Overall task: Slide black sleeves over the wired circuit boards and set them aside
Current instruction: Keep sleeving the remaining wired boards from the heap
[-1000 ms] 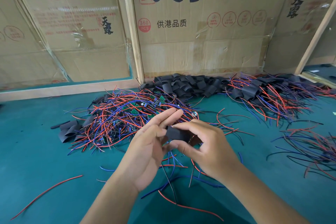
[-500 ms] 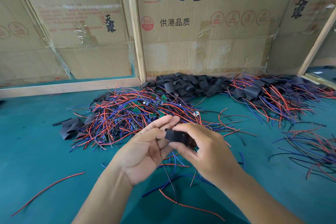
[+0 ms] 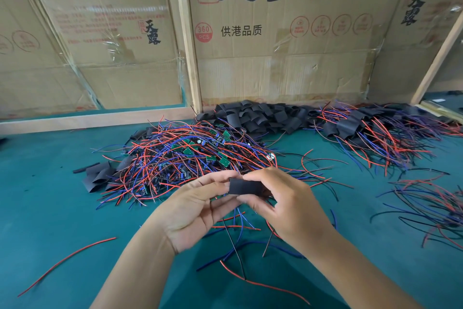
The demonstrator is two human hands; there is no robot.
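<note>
- Both hands meet at chest height over the table; the right hand (image 3: 288, 206) has its grip clamped on a black sleeve (image 3: 246, 186), thumb below and fingers curled over the top.
- Left hand (image 3: 198, 204) touches the sleeve's left end with its thumb and fingertips; whether it pinches the sleeve or the board inside cannot be told.
- Sleeve's long axis runs left to right, so the coming slide is sideways between the two hands.
- Red, blue and black wires (image 3: 238, 231) hang from under the sleeve toward the teal table (image 3: 50, 208); the board itself is hidden.
- Just beyond the hands lies a tangled pile of wired circuit boards (image 3: 185, 155), green boards showing among the wires.
- Farther back, against the cardboard wall (image 3: 288, 70), sits a heap of empty black sleeves (image 3: 258, 117).
- To the right, well apart, lies a pile of sleeved boards (image 3: 370, 133) with wires trailing.
</note>
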